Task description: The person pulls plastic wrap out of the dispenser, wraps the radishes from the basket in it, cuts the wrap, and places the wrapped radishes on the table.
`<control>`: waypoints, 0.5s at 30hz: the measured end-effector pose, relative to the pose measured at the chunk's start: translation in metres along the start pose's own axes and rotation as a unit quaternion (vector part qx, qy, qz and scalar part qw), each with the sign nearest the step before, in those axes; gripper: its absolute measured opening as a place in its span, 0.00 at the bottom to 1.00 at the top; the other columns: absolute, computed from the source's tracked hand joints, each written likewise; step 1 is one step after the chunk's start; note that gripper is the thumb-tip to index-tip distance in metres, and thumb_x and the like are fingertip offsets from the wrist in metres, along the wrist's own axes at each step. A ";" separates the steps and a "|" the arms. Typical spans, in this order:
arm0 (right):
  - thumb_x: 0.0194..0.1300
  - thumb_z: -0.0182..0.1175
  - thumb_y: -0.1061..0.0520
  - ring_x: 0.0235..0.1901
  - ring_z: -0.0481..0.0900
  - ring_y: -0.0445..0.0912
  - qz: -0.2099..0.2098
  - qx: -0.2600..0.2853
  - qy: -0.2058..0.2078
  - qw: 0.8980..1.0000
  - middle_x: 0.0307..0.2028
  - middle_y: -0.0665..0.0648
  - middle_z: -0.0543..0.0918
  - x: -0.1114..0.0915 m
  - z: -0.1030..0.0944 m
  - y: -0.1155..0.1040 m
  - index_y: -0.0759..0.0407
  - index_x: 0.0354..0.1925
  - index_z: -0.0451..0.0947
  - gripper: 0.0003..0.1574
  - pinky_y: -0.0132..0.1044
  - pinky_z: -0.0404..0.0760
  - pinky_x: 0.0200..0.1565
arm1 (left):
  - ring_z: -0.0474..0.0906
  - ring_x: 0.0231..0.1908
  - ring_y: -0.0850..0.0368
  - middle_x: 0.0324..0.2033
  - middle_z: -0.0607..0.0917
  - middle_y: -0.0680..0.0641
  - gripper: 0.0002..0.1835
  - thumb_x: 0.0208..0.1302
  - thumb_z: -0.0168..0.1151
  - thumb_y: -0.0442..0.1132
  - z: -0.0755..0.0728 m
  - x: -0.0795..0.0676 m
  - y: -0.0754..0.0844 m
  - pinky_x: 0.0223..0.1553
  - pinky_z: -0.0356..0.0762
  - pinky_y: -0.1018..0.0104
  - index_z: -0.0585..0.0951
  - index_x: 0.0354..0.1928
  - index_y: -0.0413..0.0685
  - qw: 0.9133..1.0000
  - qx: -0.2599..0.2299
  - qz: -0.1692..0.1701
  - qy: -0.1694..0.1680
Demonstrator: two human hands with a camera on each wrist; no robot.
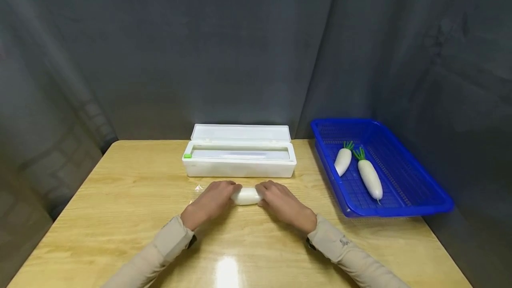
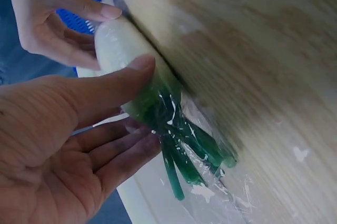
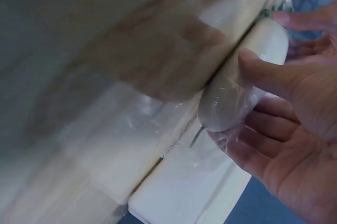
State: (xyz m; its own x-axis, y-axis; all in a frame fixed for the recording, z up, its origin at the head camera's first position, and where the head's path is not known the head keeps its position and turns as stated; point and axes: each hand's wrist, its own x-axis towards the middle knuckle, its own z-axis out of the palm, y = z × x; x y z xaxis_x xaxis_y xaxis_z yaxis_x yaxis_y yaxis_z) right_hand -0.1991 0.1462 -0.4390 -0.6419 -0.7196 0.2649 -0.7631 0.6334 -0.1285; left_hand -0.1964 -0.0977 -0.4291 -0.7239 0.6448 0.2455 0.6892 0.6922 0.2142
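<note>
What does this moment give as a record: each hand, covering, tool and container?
left hand: grips the held daikon near its green stalks
right hand: grips it near the tapered end
covering: clear plastic wrap, extending past both ends
tool: white plastic-wrap dispenser, lid open, beyond the hands
container: blue plastic basket on the right, holding one fully visible daikon and one partly hidden daikon

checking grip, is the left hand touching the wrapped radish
Touching. The left wrist view shows the left hand with its thumb on the wrapped radish, near the green stems.
</note>
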 end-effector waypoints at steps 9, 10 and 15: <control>0.68 0.71 0.59 0.32 0.79 0.40 -0.021 0.061 -0.067 0.996 0.33 0.51 0.84 0.007 -0.011 0.007 0.58 0.40 0.79 0.09 0.31 0.79 0.33 | 0.82 0.35 0.58 0.38 0.89 0.47 0.13 0.58 0.78 0.31 -0.007 -0.005 -0.003 0.37 0.81 0.61 0.86 0.45 0.44 0.996 -0.077 -0.032 -0.042; 0.69 0.70 0.59 0.31 0.77 0.39 -0.023 0.064 -0.074 0.995 0.32 0.50 0.82 0.008 -0.012 0.009 0.57 0.38 0.78 0.08 0.31 0.77 0.33 | 0.84 0.37 0.56 0.41 0.90 0.46 0.16 0.59 0.78 0.32 -0.006 -0.007 -0.002 0.38 0.82 0.60 0.85 0.48 0.43 0.996 -0.070 -0.029 -0.038; 0.72 0.68 0.60 0.31 0.73 0.40 -0.028 0.055 -0.103 0.993 0.31 0.49 0.77 0.012 -0.019 0.014 0.57 0.35 0.76 0.09 0.32 0.75 0.34 | 0.86 0.48 0.46 0.52 0.86 0.40 0.28 0.60 0.76 0.31 -0.002 -0.011 0.004 0.45 0.86 0.52 0.81 0.64 0.42 1.000 0.015 0.007 0.004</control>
State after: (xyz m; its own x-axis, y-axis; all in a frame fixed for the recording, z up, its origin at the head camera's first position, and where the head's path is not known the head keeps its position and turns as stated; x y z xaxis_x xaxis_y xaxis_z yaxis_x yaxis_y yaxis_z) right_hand -0.2164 0.1519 -0.4195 -0.5915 -0.8028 0.0750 -0.7943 0.5641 -0.2256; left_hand -0.1854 -0.1028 -0.4290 -0.7138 0.6521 0.2553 0.6979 0.6928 0.1816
